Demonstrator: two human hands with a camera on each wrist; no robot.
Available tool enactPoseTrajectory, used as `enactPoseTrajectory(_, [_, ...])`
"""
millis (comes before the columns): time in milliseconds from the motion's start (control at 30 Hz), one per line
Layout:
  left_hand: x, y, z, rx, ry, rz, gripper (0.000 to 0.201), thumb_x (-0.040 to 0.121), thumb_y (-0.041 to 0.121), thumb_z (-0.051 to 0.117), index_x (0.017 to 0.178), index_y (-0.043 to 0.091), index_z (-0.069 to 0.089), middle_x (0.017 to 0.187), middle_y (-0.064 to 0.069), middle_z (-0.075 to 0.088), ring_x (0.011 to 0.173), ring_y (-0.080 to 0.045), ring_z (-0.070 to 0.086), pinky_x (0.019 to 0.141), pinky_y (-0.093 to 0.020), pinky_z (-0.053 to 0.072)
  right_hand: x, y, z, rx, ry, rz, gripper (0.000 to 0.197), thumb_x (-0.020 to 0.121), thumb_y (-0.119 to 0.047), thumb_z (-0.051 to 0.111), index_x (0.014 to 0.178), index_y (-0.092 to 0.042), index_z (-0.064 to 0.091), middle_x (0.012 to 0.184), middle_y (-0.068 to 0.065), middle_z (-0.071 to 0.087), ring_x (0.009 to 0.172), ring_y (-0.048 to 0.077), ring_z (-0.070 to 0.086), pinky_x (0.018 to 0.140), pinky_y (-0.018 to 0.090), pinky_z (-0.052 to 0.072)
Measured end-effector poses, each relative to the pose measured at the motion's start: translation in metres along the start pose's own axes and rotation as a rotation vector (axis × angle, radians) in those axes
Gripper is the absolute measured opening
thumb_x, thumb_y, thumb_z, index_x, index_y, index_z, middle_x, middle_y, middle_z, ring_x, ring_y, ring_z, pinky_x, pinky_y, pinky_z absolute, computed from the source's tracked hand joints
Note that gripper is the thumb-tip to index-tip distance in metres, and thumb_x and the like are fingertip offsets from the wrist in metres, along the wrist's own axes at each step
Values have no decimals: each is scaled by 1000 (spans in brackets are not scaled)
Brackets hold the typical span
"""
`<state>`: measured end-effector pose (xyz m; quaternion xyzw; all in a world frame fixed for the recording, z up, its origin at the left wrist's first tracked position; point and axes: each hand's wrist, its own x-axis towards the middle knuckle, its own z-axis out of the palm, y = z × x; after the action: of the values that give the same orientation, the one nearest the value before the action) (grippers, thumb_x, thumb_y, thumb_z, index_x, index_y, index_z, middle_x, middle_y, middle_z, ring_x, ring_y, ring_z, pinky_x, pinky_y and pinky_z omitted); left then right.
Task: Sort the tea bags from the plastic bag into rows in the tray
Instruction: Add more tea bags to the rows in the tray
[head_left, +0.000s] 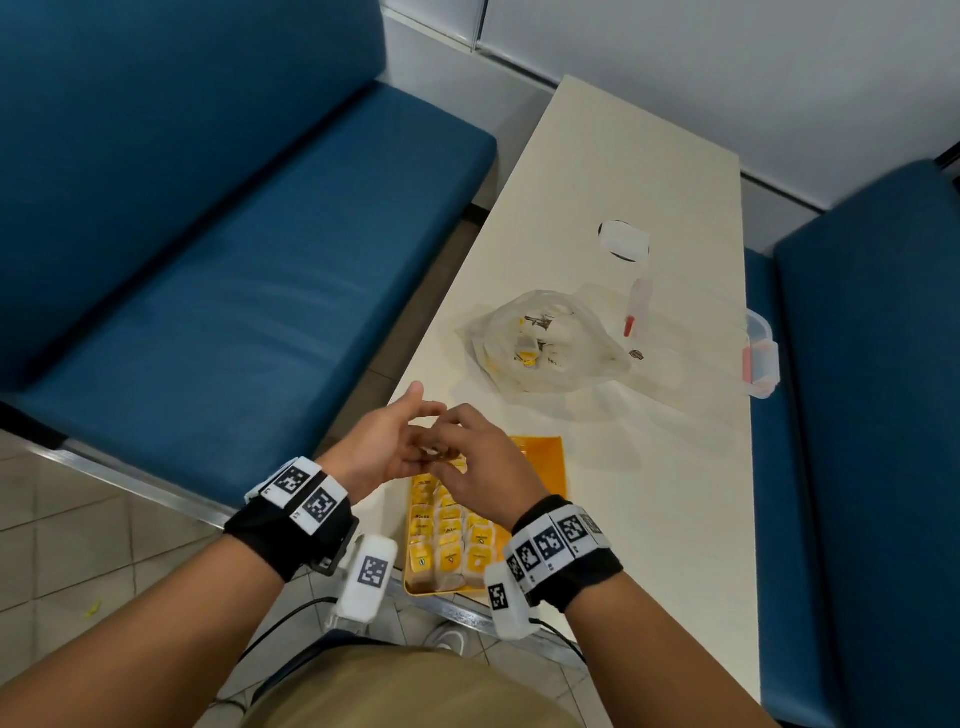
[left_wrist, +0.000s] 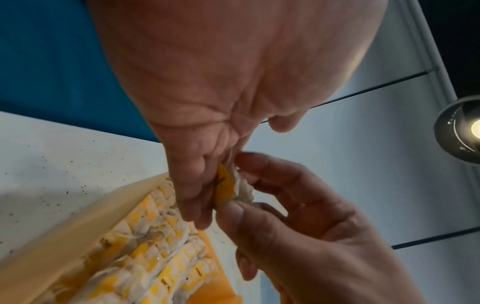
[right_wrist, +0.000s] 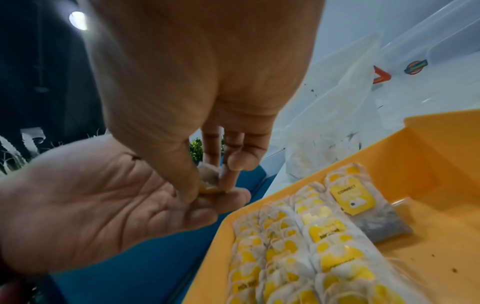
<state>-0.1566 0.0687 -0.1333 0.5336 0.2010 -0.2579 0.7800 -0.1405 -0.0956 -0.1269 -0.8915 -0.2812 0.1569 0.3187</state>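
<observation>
Pinching tea bag (left_wrist: 226, 189) between both hands above tray (head_left: 545, 462)

- The head camera looks down from high up at both hands, the desk (head_left: 623, 171) and the yellow tray (head_left: 545, 457).
- The left wrist camera sits very close under the left palm and looks along the fingers.
- The right wrist camera does the same for the right palm.
- All three show the tray.
</observation>
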Motion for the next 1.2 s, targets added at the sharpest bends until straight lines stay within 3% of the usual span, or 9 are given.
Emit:
enactPoseTrajectory(100, [-1,1,1,53,-12,-4,57,104,59,31,132,18,59,118,-21,72,105,-33,72,95,-42,56,3,5,2,61,74,50,14,85,-7,68,97,-15,71,99,-1,60,84,16,61,80,34,53])
enactPoseTrajectory(200, [-3,1,-2,76,6,45,45,105,51,41,128,19,63,118,-12,71,103,-30,74,95,-42,57,3,9,-3,208,166,206,11,87,-9,68,92,-18,69,92,-2,67,77,13,66,73,30,56])
enactPoseTrajectory(333, [-3,-3,-7,288,65,206,20,96,17,67,116,16,70,106,-11,73,94,-27,74,80,-35,60,0,13,-9,520,227,359,22,88,-2,67,101,-20,64,88,4,64,67,22,73,66,39,61])
enactPoseTrajectory(433, [0,-10,-7,426,130,322,20,88,8,76,103,20,72,97,-8,73,84,-24,71,72,-36,59,-2,14,-7,633,227,367,27,89,4,65,108,-16,63,83,4,59,65,26,72,64,38,61])
enactPoseTrajectory(600, [2,-18,-3,594,182,491,30,73,17,90,97,27,75,95,7,71,78,-11,69,74,-33,60,-3,13,-5,690,224,379,26,90,3,64,110,-13,64,82,5,57,60,21,69,62,31,59])
enactPoseTrajectory(767, [3,-21,-1,575,250,488,51,73,19,91,114,34,63,100,7,67,80,-11,69,72,-29,60,-4,15,-5,741,221,376,27,90,5,63,110,-13,64,90,10,54,67,30,71,68,39,61])
enactPoseTrajectory(900, [1,-21,-2,660,275,600,32,81,19,84,102,37,68,108,13,65,85,-8,68,73,-29,58,-6,14,-8,823,199,356,33,88,11,63,117,-5,60,88,10,52,70,30,71,66,33,60])
enactPoseTrajectory(1067, [2,-19,-4,671,230,626,12,88,24,78,98,30,79,103,15,69,90,-9,68,80,-33,58,-8,13,-7,809,171,334,37,88,11,62,119,-9,59,91,14,51,72,29,72,66,33,60])
enactPoseTrajectory(1200, [2,-19,-5,692,129,570,15,88,32,77,101,25,80,98,13,74,92,-10,69,84,-33,58,-9,10,-8,783,161,340,36,88,0,69,120,-13,57,88,10,56,71,29,73,67,37,60])
